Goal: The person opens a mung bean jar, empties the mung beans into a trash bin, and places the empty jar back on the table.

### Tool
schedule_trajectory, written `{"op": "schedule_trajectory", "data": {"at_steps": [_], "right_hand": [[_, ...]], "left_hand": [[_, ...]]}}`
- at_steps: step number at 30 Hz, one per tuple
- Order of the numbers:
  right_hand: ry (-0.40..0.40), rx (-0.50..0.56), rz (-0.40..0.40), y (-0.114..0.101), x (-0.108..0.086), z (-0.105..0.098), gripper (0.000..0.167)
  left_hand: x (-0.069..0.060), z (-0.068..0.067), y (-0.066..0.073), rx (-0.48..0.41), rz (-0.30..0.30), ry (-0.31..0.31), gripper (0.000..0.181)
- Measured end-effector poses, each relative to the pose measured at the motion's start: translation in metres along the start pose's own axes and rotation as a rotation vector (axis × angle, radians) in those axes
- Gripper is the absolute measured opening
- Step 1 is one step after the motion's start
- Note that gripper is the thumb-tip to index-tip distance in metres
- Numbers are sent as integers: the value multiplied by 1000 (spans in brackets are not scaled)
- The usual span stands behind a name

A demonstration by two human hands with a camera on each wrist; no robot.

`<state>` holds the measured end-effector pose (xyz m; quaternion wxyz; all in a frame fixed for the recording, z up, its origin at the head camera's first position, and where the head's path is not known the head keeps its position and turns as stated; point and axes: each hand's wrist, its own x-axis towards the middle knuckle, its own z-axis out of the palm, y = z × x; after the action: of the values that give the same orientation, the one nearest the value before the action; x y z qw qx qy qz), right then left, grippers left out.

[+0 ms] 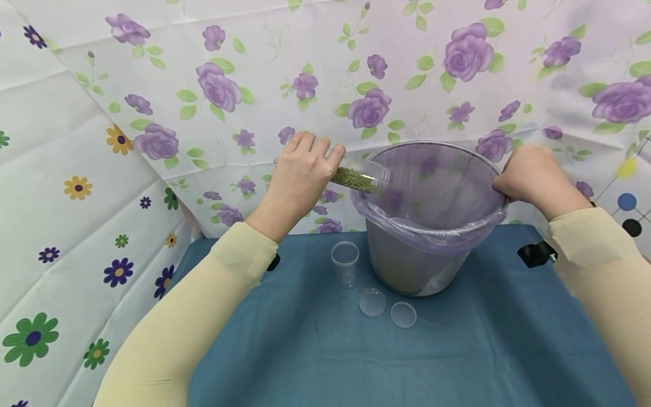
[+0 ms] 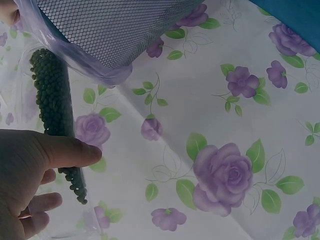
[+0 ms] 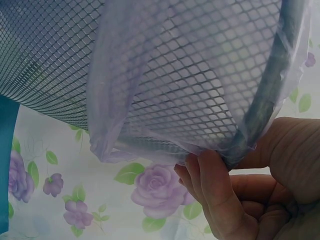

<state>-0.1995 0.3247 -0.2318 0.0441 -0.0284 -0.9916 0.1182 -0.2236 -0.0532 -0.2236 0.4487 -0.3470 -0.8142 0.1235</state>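
Note:
In the head view my left hand grips a clear plastic jar that lies nearly on its side, with its mouth at the left rim of a mesh wastebasket. Small green beans lie along the jar's lower wall; the left wrist view shows the beans too, with my thumb across the jar. A thin purple plastic bag lines the basket and folds over its rim. My right hand pinches the rim and bag at the right side, as the right wrist view also shows.
A second clear jar stands upright left of the wastebasket. Two round clear lids lie on the blue tablecloth in front. A small black object sits by the right forearm. Flowered sheeting hangs behind.

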Motion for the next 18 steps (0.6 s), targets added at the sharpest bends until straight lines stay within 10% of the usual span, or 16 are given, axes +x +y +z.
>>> {"op": "schedule_trajectory", "data": {"at_steps": [18], "right_hand": [[2,-9,1,0,1,1,25]], "left_hand": [[-2,0,0,4,-2,-6,25]]}}
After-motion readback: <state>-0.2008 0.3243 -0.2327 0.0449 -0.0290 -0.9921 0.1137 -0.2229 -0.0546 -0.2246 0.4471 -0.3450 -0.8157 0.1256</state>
